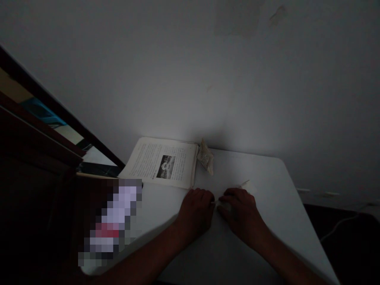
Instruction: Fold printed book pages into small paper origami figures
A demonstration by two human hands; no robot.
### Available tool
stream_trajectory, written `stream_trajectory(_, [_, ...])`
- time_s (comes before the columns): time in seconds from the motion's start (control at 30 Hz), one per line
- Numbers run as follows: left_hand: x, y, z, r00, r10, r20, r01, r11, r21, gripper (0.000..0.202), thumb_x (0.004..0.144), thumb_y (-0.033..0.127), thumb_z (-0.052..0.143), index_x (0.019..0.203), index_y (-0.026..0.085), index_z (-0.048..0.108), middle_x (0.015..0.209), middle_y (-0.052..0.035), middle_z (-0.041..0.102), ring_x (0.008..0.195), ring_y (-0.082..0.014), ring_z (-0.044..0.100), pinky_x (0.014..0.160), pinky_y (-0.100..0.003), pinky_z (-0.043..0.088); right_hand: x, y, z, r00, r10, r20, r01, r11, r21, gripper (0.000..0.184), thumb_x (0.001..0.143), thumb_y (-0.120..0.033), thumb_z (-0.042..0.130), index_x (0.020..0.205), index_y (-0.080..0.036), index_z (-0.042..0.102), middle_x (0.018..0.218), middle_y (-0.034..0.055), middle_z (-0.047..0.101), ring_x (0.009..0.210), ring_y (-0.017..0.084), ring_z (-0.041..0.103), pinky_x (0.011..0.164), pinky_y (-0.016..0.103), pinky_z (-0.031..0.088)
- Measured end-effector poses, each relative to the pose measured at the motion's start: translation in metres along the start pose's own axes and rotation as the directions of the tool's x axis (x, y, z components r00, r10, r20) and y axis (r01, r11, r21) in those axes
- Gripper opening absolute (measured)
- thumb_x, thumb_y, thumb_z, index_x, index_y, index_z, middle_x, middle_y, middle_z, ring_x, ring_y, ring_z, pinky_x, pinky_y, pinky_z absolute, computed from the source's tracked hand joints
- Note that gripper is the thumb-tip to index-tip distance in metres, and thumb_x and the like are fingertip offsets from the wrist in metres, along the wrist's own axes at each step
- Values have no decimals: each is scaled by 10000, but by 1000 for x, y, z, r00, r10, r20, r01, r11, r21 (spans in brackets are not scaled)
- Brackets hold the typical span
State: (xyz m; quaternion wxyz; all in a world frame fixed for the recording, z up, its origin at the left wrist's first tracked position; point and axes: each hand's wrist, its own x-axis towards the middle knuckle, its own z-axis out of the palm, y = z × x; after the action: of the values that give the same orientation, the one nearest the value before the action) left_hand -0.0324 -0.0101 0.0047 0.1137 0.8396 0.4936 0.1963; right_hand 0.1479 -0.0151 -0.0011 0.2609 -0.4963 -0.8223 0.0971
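Note:
Above the white table [264, 174], my two hands are close together with a narrow gap between them. My left hand [196, 209] is closed, and a small pale tip, apparently paper, shows at its fingertips. My right hand [240, 211] curls its fingers and thumb around a pale piece of paper [227, 206], mostly hidden by the hand. Just beyond the right knuckles lies another pale, thin piece [249, 186] with a dark edge; its kind is unclear in the dim light. A folded paper shape [205, 158] with pointed ends stands near the back edge.
A printed book [178, 158], with a dark picture on its page, lies at the back left. At the left edge is a pixelated, blurred-out object [114, 217]. The wall [190, 79] rises behind the table. A white cable [341, 223] hangs at the right.

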Motion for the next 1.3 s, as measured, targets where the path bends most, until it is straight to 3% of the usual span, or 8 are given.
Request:
stream_trajectory(0.4, [1,-1,-3,993,-116,29,114,993,38,78,810,235,560,851,171,581,789,-41,604,761,-207,542,746,-366,405,9,-7,2,993,119,-5,-119,993,8,194,735,-389,648,854,-238,624,927,54,584,904,248,536,790,431,392])
stream_trajectory(0.9, [2,-9,-22,966,-190,174,184,982,53,164,822,297,540,785,180,647,802,-37,629,775,-196,576,743,-325,407,15,-16,7,968,247,-53,-249,968,-39,231,661,-437,689,717,-223,622,860,35,583,860,241,536,798,426,360])
stream_trajectory(1.3, [4,-10,-24,956,-238,172,232,971,55,186,802,325,535,766,185,653,792,-39,647,758,-215,594,720,-341,430,11,-4,-4,970,216,114,-225,971,76,212,682,-333,681,884,-272,690,986,39,594,961,242,539,864,431,361])
